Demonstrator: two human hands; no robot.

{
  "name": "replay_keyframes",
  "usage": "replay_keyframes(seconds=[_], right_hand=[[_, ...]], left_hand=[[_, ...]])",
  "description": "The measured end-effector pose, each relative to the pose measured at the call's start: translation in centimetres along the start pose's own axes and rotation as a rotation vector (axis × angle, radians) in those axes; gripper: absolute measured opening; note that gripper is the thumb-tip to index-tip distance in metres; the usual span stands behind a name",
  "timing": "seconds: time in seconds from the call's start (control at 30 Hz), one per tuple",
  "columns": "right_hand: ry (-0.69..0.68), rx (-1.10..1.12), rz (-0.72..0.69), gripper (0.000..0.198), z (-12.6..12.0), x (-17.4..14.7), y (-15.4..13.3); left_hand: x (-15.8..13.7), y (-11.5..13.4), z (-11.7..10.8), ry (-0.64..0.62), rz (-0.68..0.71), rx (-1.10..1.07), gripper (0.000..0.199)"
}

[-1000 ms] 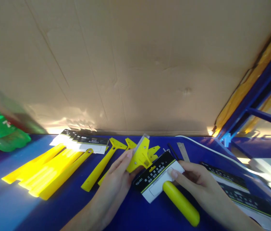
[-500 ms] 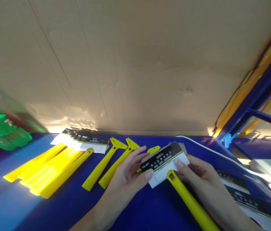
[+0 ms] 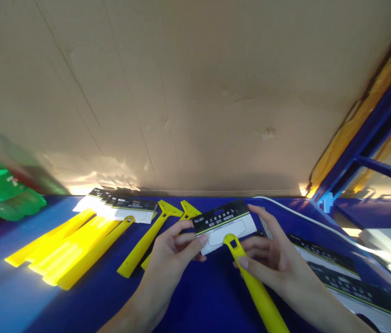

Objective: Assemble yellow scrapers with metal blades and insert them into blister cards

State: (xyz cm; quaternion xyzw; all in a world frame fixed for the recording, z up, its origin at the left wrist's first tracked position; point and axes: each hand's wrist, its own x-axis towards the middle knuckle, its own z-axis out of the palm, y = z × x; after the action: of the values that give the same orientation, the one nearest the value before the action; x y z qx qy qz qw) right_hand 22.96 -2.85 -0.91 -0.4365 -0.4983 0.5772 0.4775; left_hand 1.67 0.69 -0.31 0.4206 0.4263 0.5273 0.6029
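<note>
A black-and-white packaging card (image 3: 228, 231) covers the head of a yellow scraper (image 3: 256, 286), whose handle slants down toward me. My left hand (image 3: 178, 252) pinches the card's left edge between thumb and fingers. With the thumb on the upper handle and the fingers behind, my right hand (image 3: 275, 254) grips the scraper. Left of my hands lies a bare yellow scraper (image 3: 149, 236); another scraper (image 3: 189, 210) beside it is partly hidden by my left hand. Several carded scrapers (image 3: 88, 240) lie overlapping at the left.
Loose cards (image 3: 358, 286) lie at the right on the blue table (image 3: 195, 305). A white cable (image 3: 296, 215) runs along the back right. A green bottle (image 3: 6, 192) lies at the far left. Cardboard (image 3: 195, 101) stands behind, with a blue metal frame (image 3: 365, 138) at the right.
My right hand has shifted from the card's right side to the scraper's handle. The card and scraper have moved slightly left, and the card faces me more squarely.
</note>
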Motion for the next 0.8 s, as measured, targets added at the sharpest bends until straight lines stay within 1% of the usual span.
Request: replay_keyframes(seconds=[0.07, 0.1, 0.13, 0.2, 0.23, 0.27, 0.3, 0.4, 0.47, 0.53, 0.6, 0.63, 0.7, 0.73, 0.8], right_hand=[[-0.033, 0.046, -0.004, 0.113, -0.1, 0.2, -0.2], [-0.057, 0.055, -0.011, 0.111, -0.1, 0.3, -0.4], [-0.080, 0.051, -0.018, 0.104, -0.1, 0.4, -0.7], [-0.115, -0.016, -0.035, 0.067, 0.1, 0.7, -1.5], [-0.118, -0.038, -0.037, 0.052, 0.2, 0.9, -1.9], [-0.119, -0.056, -0.041, 0.043, 0.3, 1.1, -2.3], [-0.115, -0.068, -0.042, 0.039, 0.4, 1.3, -2.6], [-0.099, -0.082, -0.061, 0.031, 0.9, 1.8, -3.1], [-0.063, -0.052, -0.089, 0.029, 1.3, 2.2, -3.2], [0.006, 0.015, -0.126, 0.026, 1.7, 2.5, -3.3], [0.080, 0.095, -0.168, 0.026, 2.3, 3.0, -3.6], [0.110, 0.130, -0.187, 0.028, 2.5, 3.3, -3.8], [0.139, 0.185, -0.210, 0.032, 3.0, 3.9, -4.4], [0.143, 0.206, -0.217, 0.034, 3.2, 4.3, -4.6], [0.149, 0.226, -0.234, 0.031, 3.5, 5.2, -5.0]], left_hand=[[-0.1, 0.0, 0.0, 0.006, 0.004, -0.002, 0.045], [-0.2, 0.0, 0.0, 0.002, 0.006, -0.008, 0.045], [-0.3, 0.1, 0.0, -0.007, 0.008, -0.017, 0.046], [-0.4, 0.3, -0.1, -0.012, 0.018, -0.033, 0.047], [-0.4, 0.5, -0.1, -0.007, 0.021, -0.038, 0.046], [-0.4, 0.7, -0.2, 0.003, 0.024, -0.043, 0.046], [-0.5, 0.9, -0.2, 0.012, 0.028, -0.052, 0.046], [-0.5, 1.3, -0.2, 0.008, 0.044, -0.103, 0.049], [-0.6, 1.2, -0.2, -0.051, 0.019, -0.131, 0.053], [-0.9, 0.8, -0.1, -0.176, -0.066, -0.098, 0.056], [-1.2, 0.6, 0.1, -0.305, -0.141, -0.011, 0.053], [-1.3, 0.5, 0.1, -0.353, -0.154, 0.038, 0.049], [-1.6, 0.8, 0.1, -0.399, -0.133, 0.123, 0.042], [-1.7, 1.1, -0.1, -0.403, -0.103, 0.166, 0.038], [-1.9, 2.0, -0.9, -0.371, -0.027, 0.275, 0.034]])
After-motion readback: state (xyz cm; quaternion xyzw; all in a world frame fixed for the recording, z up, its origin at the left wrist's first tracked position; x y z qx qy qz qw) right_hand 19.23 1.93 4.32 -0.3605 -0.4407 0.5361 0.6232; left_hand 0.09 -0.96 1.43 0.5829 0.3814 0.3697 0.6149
